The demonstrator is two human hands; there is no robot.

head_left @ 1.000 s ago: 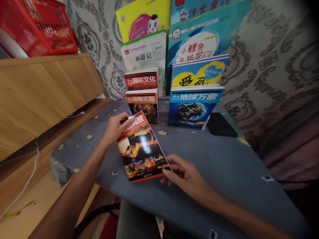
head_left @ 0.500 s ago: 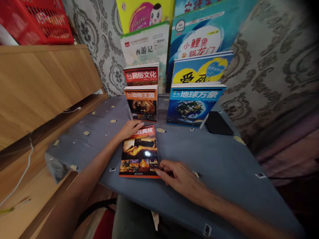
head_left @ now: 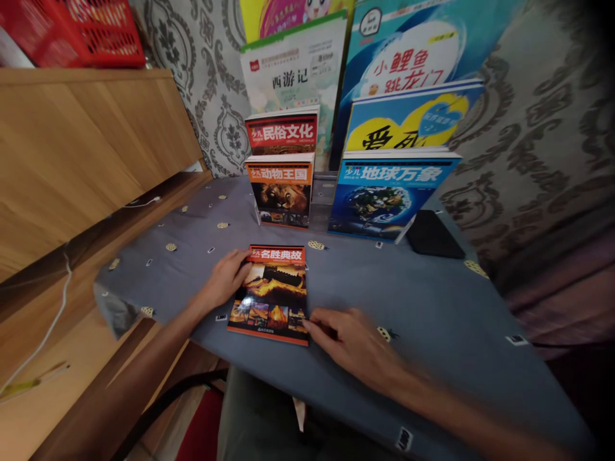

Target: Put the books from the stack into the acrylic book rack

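Note:
A paperback book with an orange title band and a golden photo of a wall lies flat, cover up, near the table's front edge. My left hand rests along its upper left edge, fingers stretched out and their tips touching the cover. At the lower right edge, my right hand has its fingers curled, with thumb and forefinger pinching the book's side. Behind it stand an orange book with a lion and a blue book with a globe, both upright in clear holders.
More upright books rise behind, among them a pale green one and a blue and yellow one. A black phone-like slab lies at right on the grey patterned cloth. A wooden cabinet with a red basket stands left.
My left hand has slid from the book's top edge down to its left side, uncovering the title. My right hand stays at the lower right edge. The view has shifted slightly.

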